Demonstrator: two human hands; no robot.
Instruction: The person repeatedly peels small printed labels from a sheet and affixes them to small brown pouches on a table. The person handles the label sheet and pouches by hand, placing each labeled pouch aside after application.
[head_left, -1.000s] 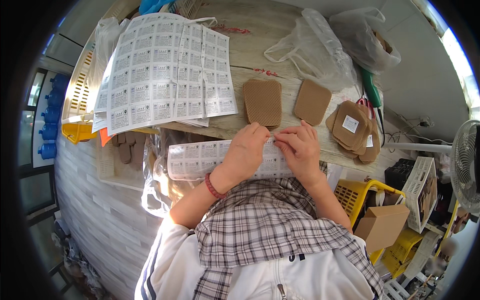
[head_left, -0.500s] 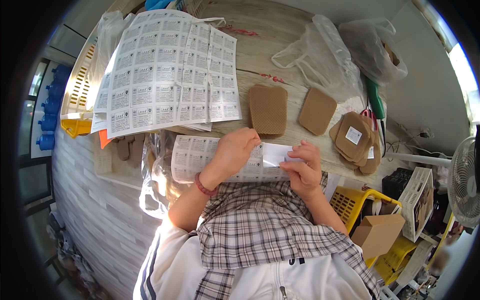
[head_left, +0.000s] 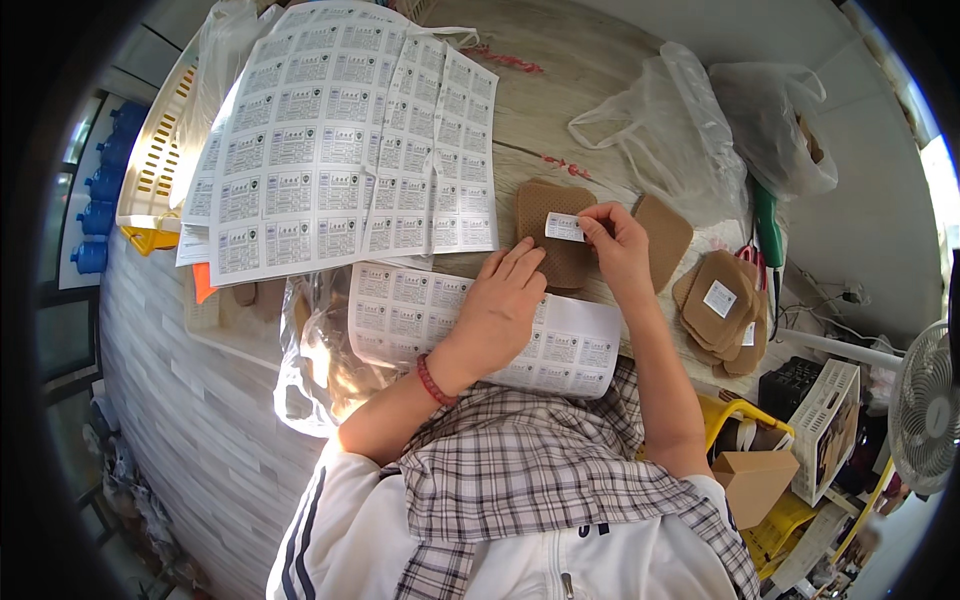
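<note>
Right hand (head_left: pixel 618 240) pinches a small white sticker label (head_left: pixel 564 227) onto the brown pouch (head_left: pixel 553 222) on the desk (head_left: pixel 590 90); left hand (head_left: pixel 500 305) lies relaxed, flat on the label sheet (head_left: pixel 570 350).

Sticker sheet (head_left: pixel 470 325): my left hand (head_left: pixel 500 310) hides its middle.
Brown pad (head_left: pixel 553 235): my fingers cover its lower edge.
Sticker (head_left: pixel 563 227) print: too small to tell.

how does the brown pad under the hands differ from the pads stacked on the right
The brown pad under the hands lies alone and flat on the table; the stacked pads overlap in a loose pile. On the single pad, the right hand holds a white sticker at its top edge; the top stacked pad already has a sticker at its centre. Both are brown with rounded corners.
</note>
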